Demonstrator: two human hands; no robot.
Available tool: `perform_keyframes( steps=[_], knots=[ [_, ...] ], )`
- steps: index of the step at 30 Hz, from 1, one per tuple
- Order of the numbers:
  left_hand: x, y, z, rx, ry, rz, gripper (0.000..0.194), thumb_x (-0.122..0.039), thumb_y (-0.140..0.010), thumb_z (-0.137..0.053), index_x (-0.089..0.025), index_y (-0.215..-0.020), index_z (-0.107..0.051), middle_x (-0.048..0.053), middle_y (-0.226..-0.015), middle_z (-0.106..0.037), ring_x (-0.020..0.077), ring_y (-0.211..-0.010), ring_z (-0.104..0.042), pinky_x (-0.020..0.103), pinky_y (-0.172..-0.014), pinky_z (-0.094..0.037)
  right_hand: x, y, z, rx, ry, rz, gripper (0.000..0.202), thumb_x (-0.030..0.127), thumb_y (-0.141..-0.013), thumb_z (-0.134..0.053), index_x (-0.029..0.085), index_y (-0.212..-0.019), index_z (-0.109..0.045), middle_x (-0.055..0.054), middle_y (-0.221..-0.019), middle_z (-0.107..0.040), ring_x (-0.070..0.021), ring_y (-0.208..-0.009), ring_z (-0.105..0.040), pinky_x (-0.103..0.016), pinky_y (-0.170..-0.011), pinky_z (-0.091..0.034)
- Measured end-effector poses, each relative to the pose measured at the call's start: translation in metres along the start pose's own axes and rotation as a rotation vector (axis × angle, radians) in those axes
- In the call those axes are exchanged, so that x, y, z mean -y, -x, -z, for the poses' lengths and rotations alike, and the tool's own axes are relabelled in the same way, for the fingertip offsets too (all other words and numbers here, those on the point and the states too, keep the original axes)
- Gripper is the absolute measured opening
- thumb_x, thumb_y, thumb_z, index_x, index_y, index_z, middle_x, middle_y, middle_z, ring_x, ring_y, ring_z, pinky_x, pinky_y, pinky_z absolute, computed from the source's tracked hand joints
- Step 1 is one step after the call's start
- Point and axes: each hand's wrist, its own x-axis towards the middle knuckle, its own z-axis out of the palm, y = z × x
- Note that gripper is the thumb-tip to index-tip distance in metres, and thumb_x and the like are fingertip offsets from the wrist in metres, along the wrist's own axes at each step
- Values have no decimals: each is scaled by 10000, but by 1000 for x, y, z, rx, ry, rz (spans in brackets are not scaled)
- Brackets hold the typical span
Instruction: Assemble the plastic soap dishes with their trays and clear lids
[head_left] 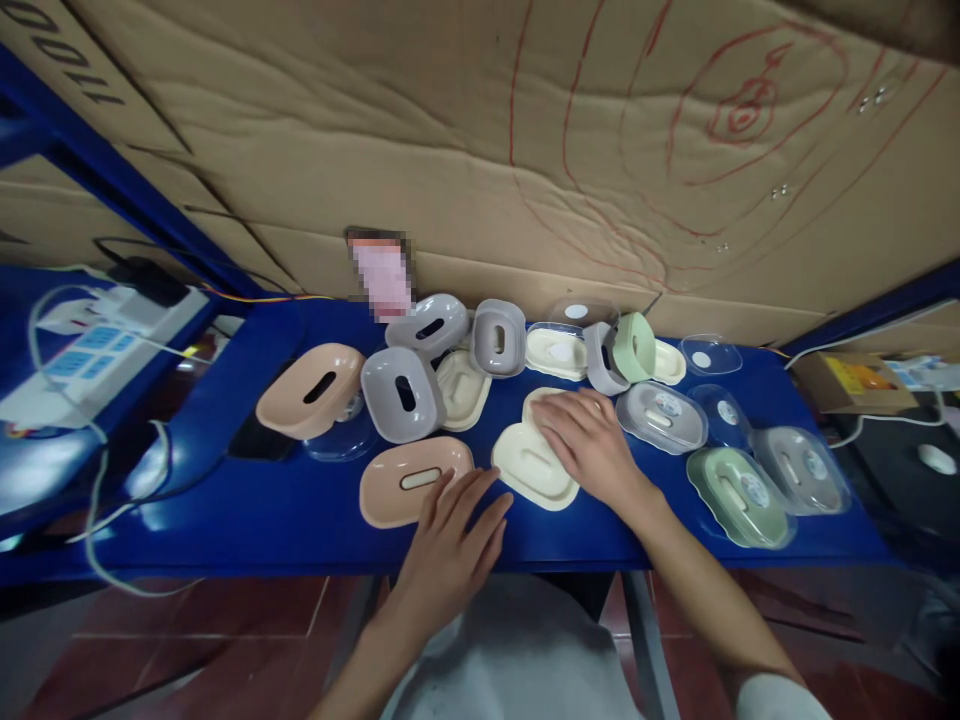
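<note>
Near the front edge, my left hand (455, 530) is open, its fingers stretched out over the right end of a peach soap dish (386, 485) whose slot shows a cream bar. My right hand (592, 440) has its fingers bent down onto the farther cream base tray (541, 402); its thumb is mostly hidden. Partly overlapping that one, a nearer cream base tray (529, 465) with a raised bar lies flat. Left of these, a grey soap dish (403, 400) leans against another cream tray (461, 390). A peach soap dish (311, 388) is tilted over a clear lid (341, 437).
More grey dishes (499, 340) and a green dish (634, 348) stand at the back. On the right are lidded soap boxes in grey (664, 415) and green (739, 495). A phone-like object (382, 272), blurred out, leans on the cardboard wall (450, 150). A power strip (97, 350) lies left.
</note>
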Motion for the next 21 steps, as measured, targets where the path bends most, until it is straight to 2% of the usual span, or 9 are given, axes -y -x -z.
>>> perform_keyframes(
  steps=[4,6,8,10,14,16,18,21],
  knots=[
    [1,8,-2,-3,-49,45,338,-142,-1005,-618,-232,-1330,-651,133,-1453,-664,312,-1355,-619,586,-1225,-406,5,-73,-24,49,39,40,429,252,-1069,-587,168,-1490,-588,-158,-1504,-637,-322,-1381,-561,-487,-1131,-400],
    [7,19,3,-33,-91,105,390,-135,-991,-643,-239,-1367,-632,137,-1453,-661,330,-1369,-604,599,-1211,-410,5,-98,-40,95,36,20,345,215,-1045,-618,143,-1380,-659,-186,-1425,-679,-343,-1318,-596,-503,-1100,-406],
    [16,32,9,-65,-136,173,434,-136,-984,-658,-246,-1401,-608,146,-1460,-651,353,-1401,-576,613,-1198,-410,5,-107,-48,112,10,6,210,200,-1059,-586,149,-1206,-726,-170,-1275,-741,-323,-1201,-653,-485,-1060,-428],
    [25,42,15,-93,-166,237,429,-146,-987,-664,-235,-1401,-597,163,-1473,-637,370,-1419,-564,624,-1190,-404,6,-102,-46,89,-17,-9,228,231,-1101,-513,160,-1121,-728,-141,-1193,-757,-284,-1118,-680,-436,-1015,-459],
    [41,50,17,-95,-135,262,362,-152,-993,-666,-223,-1344,-614,158,-1429,-671,353,-1358,-622,594,-1171,-414,2,-71,-24,-38,-174,-22,283,349,-1140,-457,198,-1164,-695,-93,-1167,-757,-237,-1081,-693,-361,-953,-501],
    [45,48,14,-86,-101,233,333,-154,-989,-672,-231,-1311,-633,140,-1388,-701,339,-1322,-649,569,-1153,-423,-2,-56,-17,-59,-179,15,262,340,-1130,-484,214,-1165,-711,-82,-1175,-769,-248,-1129,-694,-388,-1005,-482],
    [45,44,12,-85,-71,184,295,-159,-989,-676,-238,-1272,-654,122,-1354,-727,324,-1280,-675,552,-1141,-424,-8,-48,-16,-27,-90,26,266,275,-1120,-481,222,-1188,-732,-84,-1200,-774,-267,-1184,-684,-434,-1062,-448],
    [42,40,12,-70,-32,113,267,-161,-1000,-662,-244,-1254,-670,107,-1332,-747,305,-1243,-696,528,-1127,-432,-11,-48,-20,-6,40,-22,347,170,-1085,-459,212,-1319,-712,-123,-1320,-734,-303,-1285,-632,-497,-1121,-410]
  ],
)
